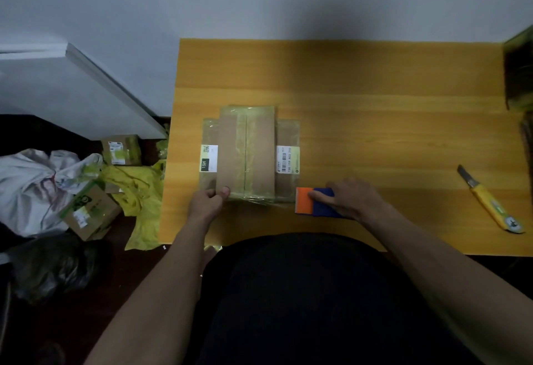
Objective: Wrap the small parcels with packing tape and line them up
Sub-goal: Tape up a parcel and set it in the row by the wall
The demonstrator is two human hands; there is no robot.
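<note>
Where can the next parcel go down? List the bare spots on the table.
Bare table lies between the stacked parcels and the wall, and from the parcels right to the yellow utility knife. The near edge is crowded: the left hand pinches the top parcel's corner, and the right hand holds the orange-and-blue squeegee.

Left hand (206,201) pinches taped parcel (246,152) corner — right hand (350,198) holds orange-blue scraper (313,202).

Two stacked parcels (246,152) (taped), one knife (490,201), one scraper (315,201)
</note>
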